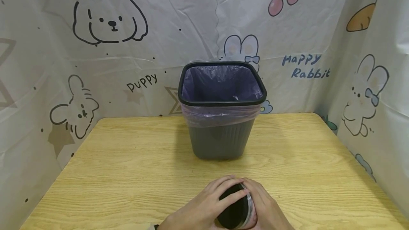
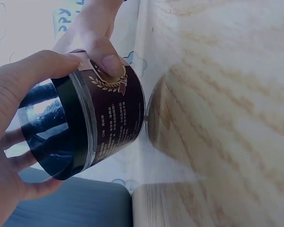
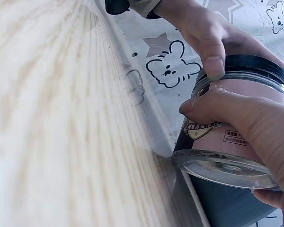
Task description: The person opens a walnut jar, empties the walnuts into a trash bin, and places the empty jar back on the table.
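Note:
Between my two hands is a jar (image 1: 234, 209) with a black lid, low at the front edge of the head view. Its clear body (image 3: 236, 135) carries a dark and pink printed label (image 2: 114, 113). My left hand (image 1: 204, 203) grips the lid (image 2: 61, 127), fingers spread over and around it. Around the body below the lid, my right hand (image 1: 267, 207) holds the jar, its thumb (image 3: 217, 106) across the label. The jar tilts, its lid leaning left in the head view. Its base is at the tabletop; I cannot tell how much of it touches.
Beyond the hands, a grey bin (image 1: 220, 139) with a black rim and a purple liner bag stands on the wooden table (image 1: 127, 173). A white printed curtain (image 1: 179, 20) hangs behind the table and along both sides.

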Action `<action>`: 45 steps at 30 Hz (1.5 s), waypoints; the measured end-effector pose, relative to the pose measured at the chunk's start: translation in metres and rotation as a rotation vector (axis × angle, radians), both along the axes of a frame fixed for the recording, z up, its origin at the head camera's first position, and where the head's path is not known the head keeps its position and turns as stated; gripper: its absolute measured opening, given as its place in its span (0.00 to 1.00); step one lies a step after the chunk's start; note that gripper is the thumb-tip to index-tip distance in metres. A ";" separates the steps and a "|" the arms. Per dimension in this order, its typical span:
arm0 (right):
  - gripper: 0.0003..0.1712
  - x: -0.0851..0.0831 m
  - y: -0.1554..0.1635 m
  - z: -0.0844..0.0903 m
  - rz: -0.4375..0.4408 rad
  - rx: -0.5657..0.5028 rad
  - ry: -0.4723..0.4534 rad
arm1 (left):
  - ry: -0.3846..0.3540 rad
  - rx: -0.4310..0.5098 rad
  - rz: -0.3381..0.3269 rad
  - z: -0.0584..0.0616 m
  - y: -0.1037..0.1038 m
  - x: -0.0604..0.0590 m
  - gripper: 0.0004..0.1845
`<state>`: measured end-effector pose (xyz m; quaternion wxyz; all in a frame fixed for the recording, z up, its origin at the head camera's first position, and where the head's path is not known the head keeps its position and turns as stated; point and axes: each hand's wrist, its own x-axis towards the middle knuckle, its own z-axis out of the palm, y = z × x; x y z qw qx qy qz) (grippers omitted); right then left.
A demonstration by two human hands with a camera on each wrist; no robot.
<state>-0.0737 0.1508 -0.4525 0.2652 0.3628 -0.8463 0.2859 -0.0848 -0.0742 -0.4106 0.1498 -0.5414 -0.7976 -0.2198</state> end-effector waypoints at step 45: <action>0.63 -0.001 0.001 -0.001 0.002 0.000 0.001 | -0.008 0.017 0.044 0.000 -0.002 0.001 0.53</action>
